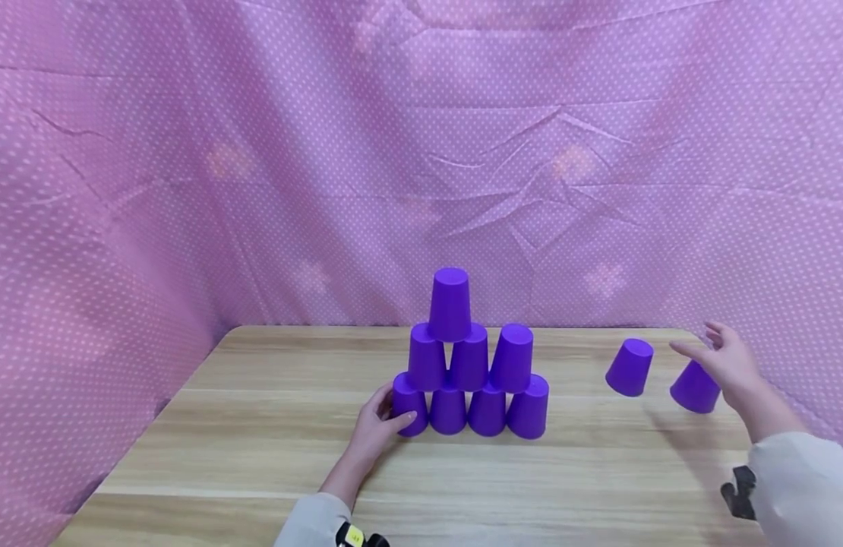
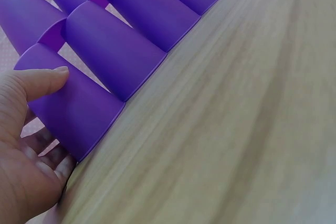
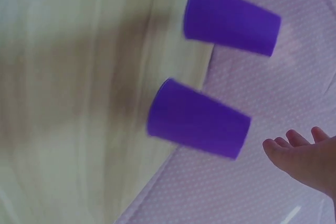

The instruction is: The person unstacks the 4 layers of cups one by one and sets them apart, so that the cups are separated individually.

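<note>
Upside-down purple cups form a stepped stack on the table. Its bottom row has several cups, three stand above, and a single top cup [image 1: 450,305] rests over the left pair. At the stack's lower left corner, my left hand [image 1: 377,425] holds the end cup [image 2: 79,111], thumb across its near side and fingers around its outer side. Over to the right, my right hand [image 1: 730,366] hovers above a loose purple cup [image 1: 695,389], fingers extended. The right wrist view shows a gap between this hand [image 3: 307,156] and the cup's base.
A second loose cup [image 1: 629,368] stands upside down between the stack and my right hand. The wooden table [image 1: 271,456] ends at a pink dotted cloth [image 1: 367,152] hanging behind and along the sides.
</note>
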A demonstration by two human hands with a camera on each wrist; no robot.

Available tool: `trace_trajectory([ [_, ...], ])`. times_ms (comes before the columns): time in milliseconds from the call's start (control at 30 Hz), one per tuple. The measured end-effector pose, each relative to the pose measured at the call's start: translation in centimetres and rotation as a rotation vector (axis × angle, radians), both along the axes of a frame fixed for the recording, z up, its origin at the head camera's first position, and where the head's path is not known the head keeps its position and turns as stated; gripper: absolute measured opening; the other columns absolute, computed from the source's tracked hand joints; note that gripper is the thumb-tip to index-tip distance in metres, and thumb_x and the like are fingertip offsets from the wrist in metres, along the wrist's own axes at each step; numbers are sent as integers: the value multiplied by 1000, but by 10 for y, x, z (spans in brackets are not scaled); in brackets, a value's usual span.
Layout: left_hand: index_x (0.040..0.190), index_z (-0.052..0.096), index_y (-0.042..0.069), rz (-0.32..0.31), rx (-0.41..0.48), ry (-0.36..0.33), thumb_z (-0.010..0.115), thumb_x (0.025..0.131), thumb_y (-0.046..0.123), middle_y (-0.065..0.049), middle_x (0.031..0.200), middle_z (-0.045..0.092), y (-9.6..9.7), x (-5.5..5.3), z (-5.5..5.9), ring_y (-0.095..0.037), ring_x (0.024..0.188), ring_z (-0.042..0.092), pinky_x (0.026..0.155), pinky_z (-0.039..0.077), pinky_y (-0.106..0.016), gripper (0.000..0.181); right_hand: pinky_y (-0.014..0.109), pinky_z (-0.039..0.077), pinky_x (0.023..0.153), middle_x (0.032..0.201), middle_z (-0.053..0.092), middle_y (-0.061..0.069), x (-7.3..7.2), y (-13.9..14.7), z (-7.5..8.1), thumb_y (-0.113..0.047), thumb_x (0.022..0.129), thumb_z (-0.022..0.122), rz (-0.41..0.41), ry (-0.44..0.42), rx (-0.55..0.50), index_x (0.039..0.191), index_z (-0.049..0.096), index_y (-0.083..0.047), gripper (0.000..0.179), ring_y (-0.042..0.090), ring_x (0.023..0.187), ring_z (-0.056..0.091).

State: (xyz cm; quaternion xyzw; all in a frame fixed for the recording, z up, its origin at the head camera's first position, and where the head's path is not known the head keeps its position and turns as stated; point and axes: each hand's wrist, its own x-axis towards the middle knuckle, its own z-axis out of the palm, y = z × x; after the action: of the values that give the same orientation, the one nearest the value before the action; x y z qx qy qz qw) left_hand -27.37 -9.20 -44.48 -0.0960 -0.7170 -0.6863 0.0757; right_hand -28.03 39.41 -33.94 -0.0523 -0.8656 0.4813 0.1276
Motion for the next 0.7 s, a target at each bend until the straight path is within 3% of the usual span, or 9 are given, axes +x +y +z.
trace_trajectory([
  [167, 125, 38, -4, 13, -14, -12, 67, 71, 4, -24, 118, 45, 0, 1, 1, -35, 111, 40, 96, 29, -42, 61, 57, 11, 96, 135, 6, 31, -6, -19, 7, -39, 80, 57, 32, 15, -8, 136, 3, 1, 87, 45, 121, 7],
  [367, 125, 38, -4, 3, -15, 7, 67, 72, 5, -24, 117, 45, 2, 1, -1, -35, 110, 40, 96, 29, -42, 61, 60, 13, 94, 132, 6, 37, -5, -51, 15, -31, 84, 54, 153, 39, -25, 133, 2, 7, 82, 50, 119, 7],
  [700, 126, 37, -4, -8, 9, 21, 66, 72, 2, -24, 118, 44, -1, 2, 0, -35, 111, 39, 96, 28, -43, 62, 55, 16, 96, 133, 15, 32, -15, -100, 28, -24, 83, 57, 298, 85, -80, 135, 6, 3, 78, 46, 120, 14],
])
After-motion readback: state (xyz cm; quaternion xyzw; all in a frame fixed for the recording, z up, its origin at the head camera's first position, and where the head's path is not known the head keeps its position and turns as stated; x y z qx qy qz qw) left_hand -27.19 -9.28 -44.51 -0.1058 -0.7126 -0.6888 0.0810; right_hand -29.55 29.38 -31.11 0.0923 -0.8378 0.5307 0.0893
